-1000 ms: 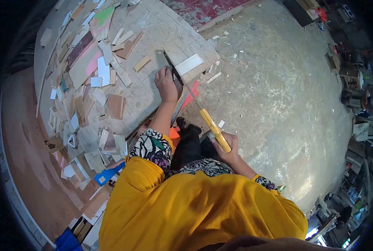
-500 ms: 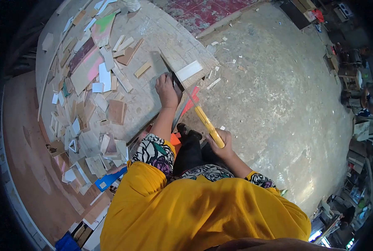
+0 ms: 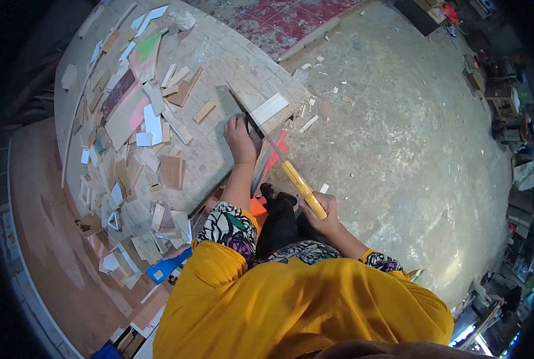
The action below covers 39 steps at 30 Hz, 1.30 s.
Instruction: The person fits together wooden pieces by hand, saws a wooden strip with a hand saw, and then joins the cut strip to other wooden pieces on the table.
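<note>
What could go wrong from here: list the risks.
The left grip lies close beside the front of the yellow-handled saw, so a slipped stroke might cut it. The right grip holds the saw's rear end, so strokes may wander. The white strip near the table edge could get knocked off.

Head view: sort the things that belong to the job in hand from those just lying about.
Apparently in the job:
Yellow-handled metal saw, held in the right hand
Pale rectangular block beside the saw's blade
Greyish wooden tabletop under that block

Apparently just lying about:
Small tan wooden bar
Square brown wooden piece
White rectangular piece
Bright blue flat piece
</note>
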Each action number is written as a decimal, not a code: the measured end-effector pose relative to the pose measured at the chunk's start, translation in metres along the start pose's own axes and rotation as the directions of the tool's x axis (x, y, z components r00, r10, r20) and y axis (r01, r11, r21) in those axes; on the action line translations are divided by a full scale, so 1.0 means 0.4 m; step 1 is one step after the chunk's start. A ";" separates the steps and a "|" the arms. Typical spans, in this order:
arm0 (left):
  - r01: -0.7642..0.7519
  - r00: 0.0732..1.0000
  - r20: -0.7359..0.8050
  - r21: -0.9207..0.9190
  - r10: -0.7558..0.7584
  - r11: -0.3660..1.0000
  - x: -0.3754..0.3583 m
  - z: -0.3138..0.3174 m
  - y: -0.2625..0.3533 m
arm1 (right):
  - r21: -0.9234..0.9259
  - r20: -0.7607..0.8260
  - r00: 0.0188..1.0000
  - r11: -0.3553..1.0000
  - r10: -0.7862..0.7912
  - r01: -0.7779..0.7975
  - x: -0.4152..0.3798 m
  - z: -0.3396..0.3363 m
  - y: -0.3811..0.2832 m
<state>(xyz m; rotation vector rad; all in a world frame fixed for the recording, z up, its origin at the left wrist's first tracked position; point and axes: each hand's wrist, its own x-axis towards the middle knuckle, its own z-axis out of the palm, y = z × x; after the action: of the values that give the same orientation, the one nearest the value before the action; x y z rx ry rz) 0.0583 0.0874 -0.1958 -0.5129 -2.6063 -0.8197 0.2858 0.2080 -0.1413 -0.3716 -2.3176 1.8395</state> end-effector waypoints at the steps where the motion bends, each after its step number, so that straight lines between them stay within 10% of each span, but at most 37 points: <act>1: -0.003 1.000 -0.001 0.018 0.003 1.000 0.000 0.001 -0.003 | 0.007 -0.006 1.000 1.000 -0.003 0.003 -0.003 -0.003 0.001; 25: 0.016 0.996 0.081 0.132 -0.027 0.991 -0.005 0.014 -0.005 | -0.158 0.067 0.971 0.959 -0.227 0.235 -0.002 -0.059 0.023; 39: 0.063 0.987 0.137 0.138 -0.082 0.989 -0.001 0.006 0.000 | -0.065 0.062 0.991 0.991 -0.116 0.120 0.000 -0.077 0.033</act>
<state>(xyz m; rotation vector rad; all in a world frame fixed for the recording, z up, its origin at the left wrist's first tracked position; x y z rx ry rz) 0.0583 0.0886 -0.1978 -0.4564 -2.8020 -0.6469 0.2955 0.2394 -0.1469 -0.1873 -2.3901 1.7421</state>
